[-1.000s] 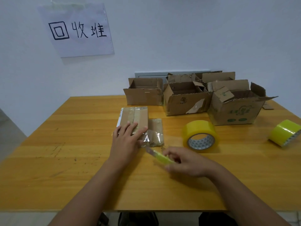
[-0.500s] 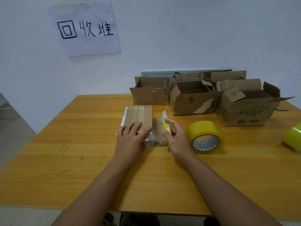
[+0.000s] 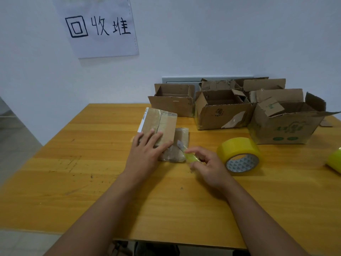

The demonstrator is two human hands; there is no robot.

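Tape-wrapped brown cardboard parcel (image 3: 162, 122), mid-way across yellow wooden table (image 3: 92, 182), pinned under flat left hand (image 3: 145, 154); small yellow-green plastic cutter (image 3: 191, 157) pinched in right hand (image 3: 208, 165) — could skid (slick tape) toward left hand.

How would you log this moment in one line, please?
left hand: presses taped parcel | right hand: holds yellow cutter

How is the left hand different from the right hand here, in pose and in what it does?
The left hand lies flat and stretched out; the right hand is curled. The left hand presses on the brown parcel; the right hand pinches a yellow-green cutter. The left hand rests on the parcel; the right hand is beside it, nearer the tape roll. Both are bare, above the wooden table.
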